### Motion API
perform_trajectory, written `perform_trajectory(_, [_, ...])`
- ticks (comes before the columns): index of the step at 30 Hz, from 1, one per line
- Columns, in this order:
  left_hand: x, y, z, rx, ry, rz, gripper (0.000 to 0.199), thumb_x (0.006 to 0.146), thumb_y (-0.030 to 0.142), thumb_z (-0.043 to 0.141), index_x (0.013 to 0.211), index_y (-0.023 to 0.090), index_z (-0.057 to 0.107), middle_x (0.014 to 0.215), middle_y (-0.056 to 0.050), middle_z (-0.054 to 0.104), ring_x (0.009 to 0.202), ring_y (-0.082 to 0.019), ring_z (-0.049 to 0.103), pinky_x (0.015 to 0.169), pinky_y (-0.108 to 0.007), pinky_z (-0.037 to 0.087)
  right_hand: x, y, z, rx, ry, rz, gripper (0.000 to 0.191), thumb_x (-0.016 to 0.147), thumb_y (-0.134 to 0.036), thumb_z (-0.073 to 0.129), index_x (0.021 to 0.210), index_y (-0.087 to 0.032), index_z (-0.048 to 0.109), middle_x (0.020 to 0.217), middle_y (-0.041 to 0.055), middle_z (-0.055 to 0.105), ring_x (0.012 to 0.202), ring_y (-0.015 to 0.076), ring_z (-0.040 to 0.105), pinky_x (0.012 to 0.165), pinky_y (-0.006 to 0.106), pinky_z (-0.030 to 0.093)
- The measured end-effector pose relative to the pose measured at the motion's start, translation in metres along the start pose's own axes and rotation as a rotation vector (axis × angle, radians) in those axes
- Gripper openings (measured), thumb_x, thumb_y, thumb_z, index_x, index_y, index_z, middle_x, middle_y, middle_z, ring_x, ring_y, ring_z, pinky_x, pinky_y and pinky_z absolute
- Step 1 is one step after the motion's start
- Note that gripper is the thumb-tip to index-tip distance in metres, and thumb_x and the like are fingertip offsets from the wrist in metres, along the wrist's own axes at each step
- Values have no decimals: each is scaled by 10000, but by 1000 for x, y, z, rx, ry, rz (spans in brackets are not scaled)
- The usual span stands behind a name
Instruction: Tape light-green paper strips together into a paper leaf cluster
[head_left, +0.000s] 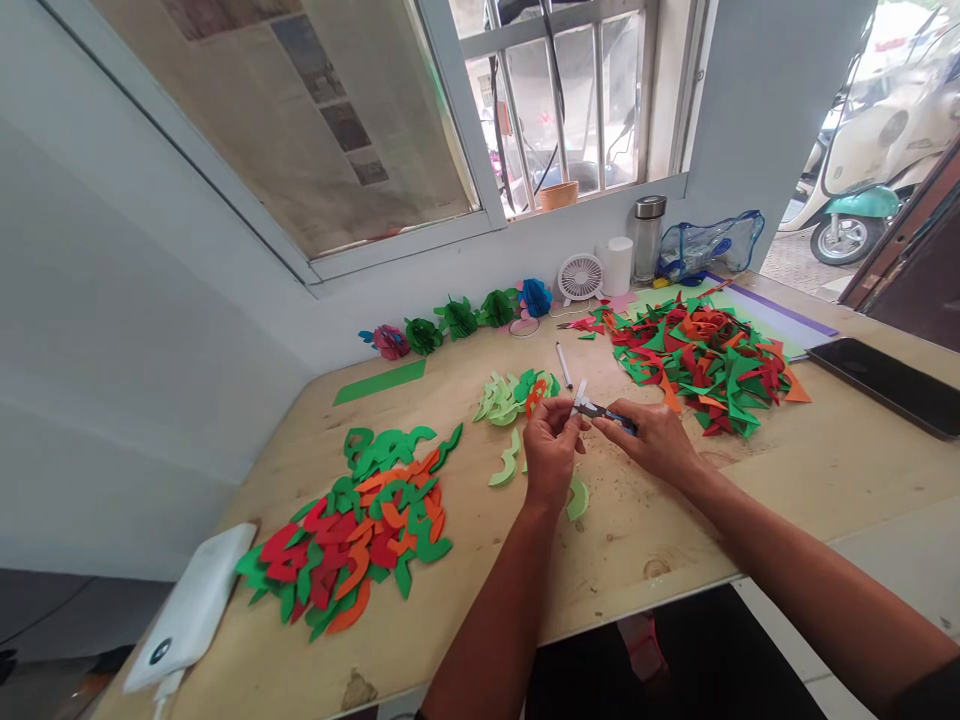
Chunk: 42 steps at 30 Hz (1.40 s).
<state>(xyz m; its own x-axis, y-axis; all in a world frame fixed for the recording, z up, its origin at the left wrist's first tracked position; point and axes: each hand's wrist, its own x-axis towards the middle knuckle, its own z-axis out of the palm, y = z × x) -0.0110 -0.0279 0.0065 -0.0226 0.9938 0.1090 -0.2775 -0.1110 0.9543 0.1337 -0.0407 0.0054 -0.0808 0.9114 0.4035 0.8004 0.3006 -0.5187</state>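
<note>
Pale walls [277, 310] close in a wooden counter [660, 540], with a barred window [598, 105] above its back edge and, through an opening at the right, a parked cream scooter [859, 165] outside. Near the middle of the counter, the left grip [551, 445] is closed, thumb against fingers, on a small white piece [580, 394]. Just beside it, the right grip [656, 438] is wrapped around a dark tool [616, 416] with some blue on its handle, pointed toward the white piece; the spot where the two come together is too small to show whether they touch.

Just beyond the hands lie pale green cutouts [495, 400] and a white pen [563, 365]. One curved light green piece [577, 500] lies close to the left wrist. On the left, green, red and orange cut shapes [360, 530] spread in a loose heap, with a white power bank [191, 605] near the counter's edge. On the right sits a pile of pointed paper scraps [727, 350] in similar colours, a black phone [885, 380] to its right. Along the back stand folded paper flowers [459, 318] in pink, green and blue, then a small white fan [581, 277], a white cylinder [618, 265], a clear bottle [647, 245] and a blue-edged transparent pouch [709, 248]. A flat green strip [380, 382] lies before the flowers.
</note>
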Motion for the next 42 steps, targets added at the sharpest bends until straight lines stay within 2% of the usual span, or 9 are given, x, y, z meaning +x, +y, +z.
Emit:
perform_trajectory(10, [0,0,2,-16,13,-15,253,667,252,689,840,163,528,686,-2,618,603,-122,620,407,-164,407,0,1,1,-47,33,-5,488,869,-583,382,670,-198,606,518,-3,514,467,110,410,497,230,245])
perform_trajectory(28, [1,1,3,25,1,14,229,664,239,674,820,166,523,668,6,615,553,-99,574,379,-156,387,-3,2,6,-191,138,-26,489,891,-563,372,695,-197,631,572,31,622,477,121,492,498,249,210])
perform_trajectory(34, [0,-3,3,88,-3,26,184,704,230,633,834,166,521,835,-53,672,559,-89,562,384,-153,377,-1,1,1,-220,247,29,515,888,-578,354,674,-197,628,530,32,587,484,131,503,498,240,220])
perform_trajectory(38, [-2,-13,5,190,-57,100,132,727,193,618,848,173,568,804,-41,661,676,-127,614,481,-171,433,0,1,-1,-217,248,5,522,872,-609,355,727,-193,634,537,29,572,488,134,497,501,243,220])
perform_trajectory(42, [-5,-18,10,332,-199,193,105,746,140,595,835,190,621,815,-37,660,724,-149,623,636,-237,487,-1,2,-1,-224,256,-19,516,876,-605,355,767,-189,640,555,33,577,505,137,506,510,242,232])
